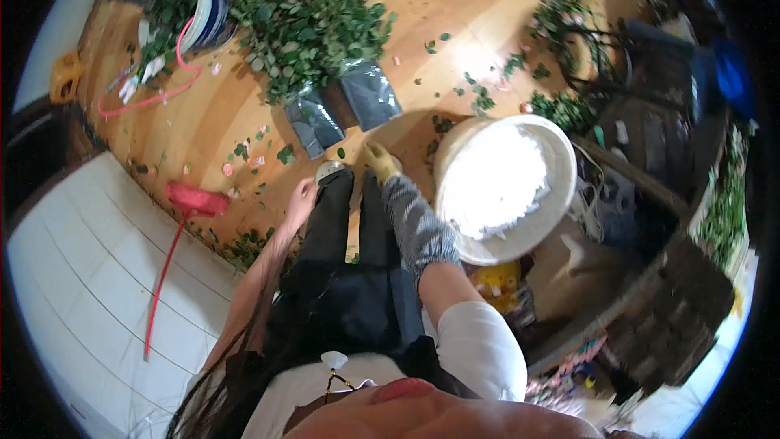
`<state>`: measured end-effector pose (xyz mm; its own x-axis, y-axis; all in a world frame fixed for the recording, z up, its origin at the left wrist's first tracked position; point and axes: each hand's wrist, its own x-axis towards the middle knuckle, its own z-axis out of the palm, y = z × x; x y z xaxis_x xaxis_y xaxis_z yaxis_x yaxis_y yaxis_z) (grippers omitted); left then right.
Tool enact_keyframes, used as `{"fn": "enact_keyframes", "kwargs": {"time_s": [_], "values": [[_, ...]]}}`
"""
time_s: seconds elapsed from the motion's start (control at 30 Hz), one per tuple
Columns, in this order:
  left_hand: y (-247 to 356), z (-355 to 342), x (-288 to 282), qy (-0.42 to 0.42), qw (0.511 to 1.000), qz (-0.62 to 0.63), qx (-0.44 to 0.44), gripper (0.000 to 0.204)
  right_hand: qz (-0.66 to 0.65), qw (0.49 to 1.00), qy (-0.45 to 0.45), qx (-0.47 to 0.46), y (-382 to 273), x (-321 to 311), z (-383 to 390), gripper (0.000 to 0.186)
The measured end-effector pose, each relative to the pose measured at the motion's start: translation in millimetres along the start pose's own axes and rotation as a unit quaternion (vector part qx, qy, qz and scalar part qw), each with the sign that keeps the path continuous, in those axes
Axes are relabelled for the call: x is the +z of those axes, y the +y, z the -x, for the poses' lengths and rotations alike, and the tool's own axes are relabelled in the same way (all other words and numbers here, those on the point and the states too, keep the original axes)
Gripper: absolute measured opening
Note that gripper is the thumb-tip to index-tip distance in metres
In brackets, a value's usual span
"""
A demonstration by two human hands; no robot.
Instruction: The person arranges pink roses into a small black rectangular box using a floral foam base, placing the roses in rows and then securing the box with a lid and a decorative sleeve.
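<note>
My left hand (304,193) is bare and hangs beside my left knee, its fingers loosely bent and nothing visible in them. A yellow glove (380,161) covers my right hand, which hangs near my right shoe, fingers partly apart and with no held thing in sight. A grey checked sleeve cover (418,223) runs up that forearm. Just beyond my feet lie two bundles of leafy green stems, their ends wrapped in dark plastic: the left wrap (314,123) and the right wrap (370,94). Their leaves (305,20) spread across the floor behind.
A large white bucket (565,158) with bright white contents stands to my right. At left are a red-headed broom (195,199), a pink hose or cord (154,99) and a yellow stool (67,77). Leaves and pink petals litter the wooden floor (219,126). Dark furniture (650,114) stands far right.
</note>
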<state>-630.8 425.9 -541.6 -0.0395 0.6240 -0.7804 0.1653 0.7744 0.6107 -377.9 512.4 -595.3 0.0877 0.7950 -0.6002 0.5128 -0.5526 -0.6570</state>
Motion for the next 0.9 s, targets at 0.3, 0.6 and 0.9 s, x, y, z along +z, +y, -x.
{"fn": "enact_keyframes", "kwargs": {"time_s": [0.3, 0.6, 0.9], "values": [[120, 96, 40, -0.199, 0.943, -0.222, 0.146, 0.025, -0.452, 0.854, 0.201, 0.163, 83, -171, 314, 0.044], [264, 254, 258, -0.426, 0.75, -0.339, 0.376, 0.028, -0.463, 0.665, 0.573, 0.125, -32, -198, 692, 0.044], [242, 571, 457, -0.55, 0.488, -0.315, 0.6, 0.023, -0.262, 0.417, 0.864, 0.107, 4, -259, 858, 0.041]]}}
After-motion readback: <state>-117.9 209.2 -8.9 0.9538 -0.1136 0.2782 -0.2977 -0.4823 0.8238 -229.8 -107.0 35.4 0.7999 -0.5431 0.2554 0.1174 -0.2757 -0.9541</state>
